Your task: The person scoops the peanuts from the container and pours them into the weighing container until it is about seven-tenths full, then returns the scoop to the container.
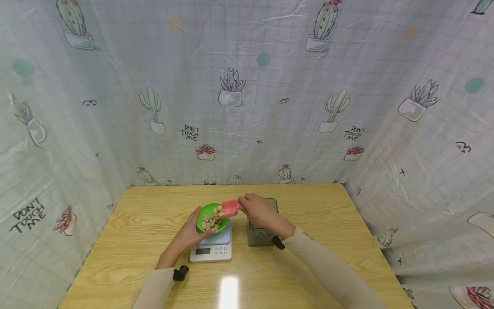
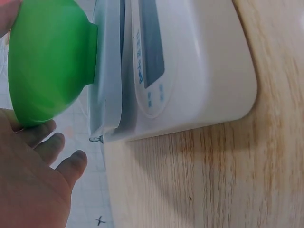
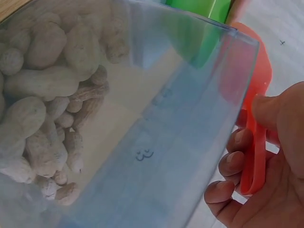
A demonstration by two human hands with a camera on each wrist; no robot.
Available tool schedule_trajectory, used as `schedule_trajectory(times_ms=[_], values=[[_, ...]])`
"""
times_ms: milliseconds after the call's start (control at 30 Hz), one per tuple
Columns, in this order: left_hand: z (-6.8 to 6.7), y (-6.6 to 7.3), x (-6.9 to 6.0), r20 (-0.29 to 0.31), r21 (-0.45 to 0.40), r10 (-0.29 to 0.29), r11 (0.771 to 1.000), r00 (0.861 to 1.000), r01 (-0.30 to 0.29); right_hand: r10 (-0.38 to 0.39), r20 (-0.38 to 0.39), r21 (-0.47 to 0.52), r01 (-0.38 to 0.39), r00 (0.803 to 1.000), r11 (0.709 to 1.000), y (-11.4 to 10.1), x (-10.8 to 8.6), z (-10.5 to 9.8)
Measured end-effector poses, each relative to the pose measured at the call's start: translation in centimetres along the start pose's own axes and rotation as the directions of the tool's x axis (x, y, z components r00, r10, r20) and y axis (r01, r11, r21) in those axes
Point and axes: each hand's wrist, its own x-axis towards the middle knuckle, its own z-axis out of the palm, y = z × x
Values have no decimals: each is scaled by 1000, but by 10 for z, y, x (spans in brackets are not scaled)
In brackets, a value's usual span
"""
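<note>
A green bowl (image 1: 209, 208) with peanuts (image 1: 210, 223) in it stands on the platform of a white kitchen scale (image 1: 210, 256). My left hand (image 1: 188, 234) holds the bowl from the left, thumb at the near rim and fingers around the far side; the left wrist view shows the bowl's foot (image 2: 91, 52) on the platform. Over the bowl's right rim is a red scoop (image 1: 230, 207), with a few peanuts at its front edge. My right hand (image 1: 259, 210) grips its handle (image 3: 255, 164), fingers curled round it.
A clear plastic container (image 1: 259, 238) with peanuts (image 3: 42, 95) inside stands to the right of the scale, under my right hand. The wooden table (image 1: 154, 214) ends at a patterned curtain (image 1: 247, 159) behind and at both sides.
</note>
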Motion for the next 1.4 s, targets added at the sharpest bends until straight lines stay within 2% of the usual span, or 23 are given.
schedule_trajectory(times_ms=[167,333,600,867,1000,1233,1400], values=[[1,0,0,-1,1,-2,1000,1000,2,-10,31,-42,11,999,999,-4,3,-1],[1,1,-1,6,-1,-4,1000,1000,4,-50,19,-92,51,999,994,-9,8,-5],[1,1,0,2,-11,-4,1000,1000,4,-86,47,-139,91,995,986,-16,18,-19],[1,3,-2,4,-22,-11,1000,1000,11,-134,75,-178,145,988,973,-14,17,-22],[1,3,-3,3,-13,-11,1000,1000,11,-150,33,-157,153,988,976,-9,12,-20],[-3,2,-7,-1,-6,24,1000,1000,-24,-164,-68,-132,154,984,979,0,-3,-19],[-10,7,-10,-28,-16,47,999,999,-47,-194,-163,-138,172,968,975,7,-13,-20]])
